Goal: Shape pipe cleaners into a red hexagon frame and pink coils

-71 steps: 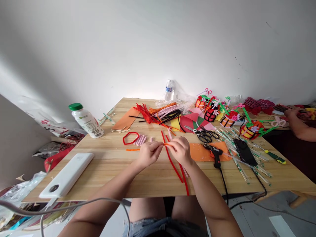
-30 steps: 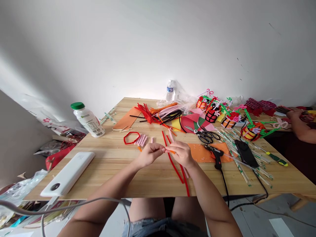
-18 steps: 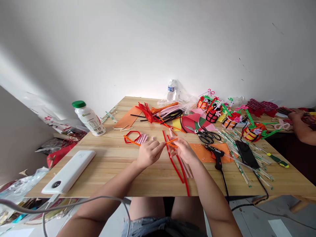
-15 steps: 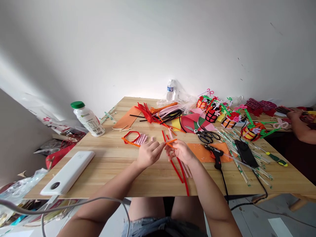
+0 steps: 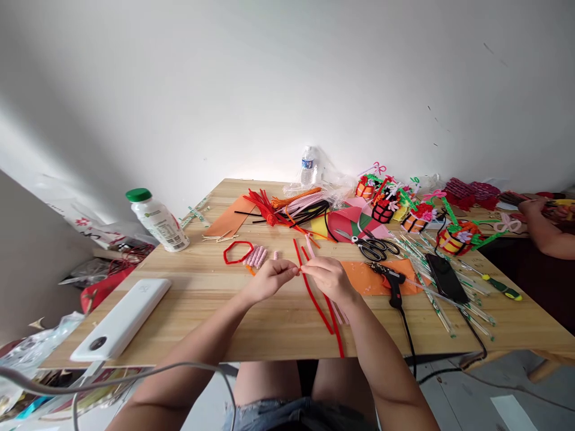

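Note:
My left hand (image 5: pixel 272 280) and my right hand (image 5: pixel 330 278) meet fingertip to fingertip over the middle of the table, both closed in a pinch. An orange pipe cleaner (image 5: pixel 250 270) shows beyond the left hand; most of it is hidden by the fingers. Under and beside the right hand lie red pipe cleaners (image 5: pixel 318 304) and pale pink ones (image 5: pixel 344 316). Left of the hands rest a red pipe cleaner bent into a hexagon (image 5: pixel 238 242) and several pink coiled pieces (image 5: pixel 257 256).
Scissors (image 5: pixel 375 246), a glue gun (image 5: pixel 392 284) on orange felt, a phone (image 5: pixel 447 279), wrapped sticks (image 5: pixel 431 299) and a screwdriver (image 5: pixel 501 287) lie right. Small decorated baskets (image 5: pixel 415 220) stand behind. A power bank (image 5: pixel 121 317) and white bottle (image 5: pixel 159 221) are left. Another person's arm (image 5: pixel 548 227) reaches in.
The orange pipe cleaner's left end has moved off the red hexagon, toward my left hand. Its short end above my right fingers no longer shows, and my right hand has turned palm down.

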Motion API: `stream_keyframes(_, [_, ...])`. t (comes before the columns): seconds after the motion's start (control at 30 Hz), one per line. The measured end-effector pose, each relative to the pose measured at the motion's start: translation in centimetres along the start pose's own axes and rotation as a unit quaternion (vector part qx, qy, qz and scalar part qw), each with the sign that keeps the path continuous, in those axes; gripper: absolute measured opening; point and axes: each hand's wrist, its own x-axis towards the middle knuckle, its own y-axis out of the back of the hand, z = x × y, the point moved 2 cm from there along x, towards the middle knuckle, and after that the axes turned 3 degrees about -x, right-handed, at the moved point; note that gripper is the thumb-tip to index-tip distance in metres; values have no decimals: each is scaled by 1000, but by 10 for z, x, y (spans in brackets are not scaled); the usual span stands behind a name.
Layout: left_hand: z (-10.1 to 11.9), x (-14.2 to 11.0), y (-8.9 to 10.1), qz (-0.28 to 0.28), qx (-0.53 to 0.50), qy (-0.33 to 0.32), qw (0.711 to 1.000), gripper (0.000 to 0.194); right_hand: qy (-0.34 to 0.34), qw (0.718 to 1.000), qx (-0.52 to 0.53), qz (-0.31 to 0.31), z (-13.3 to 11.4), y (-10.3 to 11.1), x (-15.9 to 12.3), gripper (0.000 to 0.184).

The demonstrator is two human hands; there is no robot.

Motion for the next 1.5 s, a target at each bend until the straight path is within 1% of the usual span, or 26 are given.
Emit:
stream_keyframes(0.03, [-1, 0, 0, 16, -2, -10, 1000, 32, -9, 1000, 0, 8, -1, 0, 0, 15])
stream_keyframes(0.07, [0, 0, 0, 45, 17, -36, 998, 29, -40, 999, 21, 18, -1, -1, 0, 15])
stream_keyframes(0.1, [0, 0, 0, 78, 51, -76, 993, 25, -91, 993, 64, 26, 0, -1, 1, 19])
stream_keyframes(0.13, [1, -1, 0, 112, 98, -122, 981, 21, -154, 980, 124, 28, 0, -2, 1, 25])
stream_keyframes(0.17, [3, -2, -1, 143, 150, -168, 964, 16, -220, 956, 191, 24, 1, -3, 1, 30])
stream_keyframes(0.23, [5, -5, -3, 197, 250, -240, 917, 12, -324, 892, 316, 3, 0, -5, 1, 31])
stream_keyframes(0.3, [6, -7, -4, 239, 320, -280, 873, 14, -375, 839, 393, -13, -1, -7, 1, 27])
stream_keyframes(0.33, [6, -8, -4, 253, 343, -290, 857, 16, -386, 825, 413, -15, -2, -7, 2, 27])
stream_keyframes(0.4, [5, -9, -4, 268, 370, -297, 838, 18, -396, 813, 427, -12, -2, -8, 2, 28])
stream_keyframes(0.47, [4, -9, -4, 271, 381, -294, 833, 20, -396, 816, 421, 1, -2, -9, 2, 28])
stream_keyframes(0.53, [4, -9, -5, 271, 374, -290, 838, 20, -389, 817, 425, 9, -2, -10, 2, 27])
stream_keyframes(0.6, [6, -9, -6, 264, 345, -278, 857, 21, -385, 804, 453, -2, -3, -11, 2, 25])
stream_keyframes(0.67, [7, -9, -7, 245, 299, -263, 884, 19, -385, 787, 482, -24, -5, -11, 2, 22])
stream_keyframes(0.73, [8, -8, -8, 222, 260, -254, 905, 16, -386, 779, 492, -42, -6, -10, 3, 19])
stream_keyframes(0.8, [8, -8, -9, 206, 242, -251, 914, 14, -388, 782, 485, -52, -7, -10, 3, 18])
stream_keyframes(0.87, [8, -8, -9, 197, 250, -252, 914, 12, -389, 787, 476, -58, -7, -9, 2, 17])
stream_keyframes(1.07, [9, -8, -8, 197, 317, -280, 885, 14, -390, 784, 473, -102, -8, -9, 2, 21])
stream_keyframes(1.13, [10, -8, -7, 197, 313, -279, 886, 15, -381, 794, 461, -109, -8, -9, 1, 23])
stream_keyframes(1.17, [10, -8, -6, 193, 303, -274, 892, 15, -372, 809, 443, -107, -7, -9, 0, 22])
stream_keyframes(1.2, [10, -8, -5, 184, 284, -265, 903, 15, -356, 834, 410, -103, -7, -9, -1, 20])
stream_keyframes(1.23, [10, -7, -4, 168, 259, -251, 917, 15, -331, 867, 360, -96, -6, -8, -1, 17])
stream_keyframes(1.3, [10, -6, -1, 123, 190, -211, 951, 18, -246, 938, 227, -84, -5, -5, -2, 11])
stream_keyframes(1.33, [9, -6, 0, 100, 152, -187, 966, 20, -195, 964, 161, -82, -5, -3, -2, 11])
stream_keyframes(1.37, [9, -5, 0, 80, 118, -163, 976, 21, -147, 980, 108, -81, -5, -2, -2, 13])
stream_keyframes(1.43, [8, -5, 0, 73, 85, -140, 984, 22, -86, 992, 57, -68, -4, -1, -1, 16])
stream_keyframes(1.5, [8, -6, 0, 109, 114, -170, 973, 17, -89, 993, 67, -26, -2, -1, 0, 15])
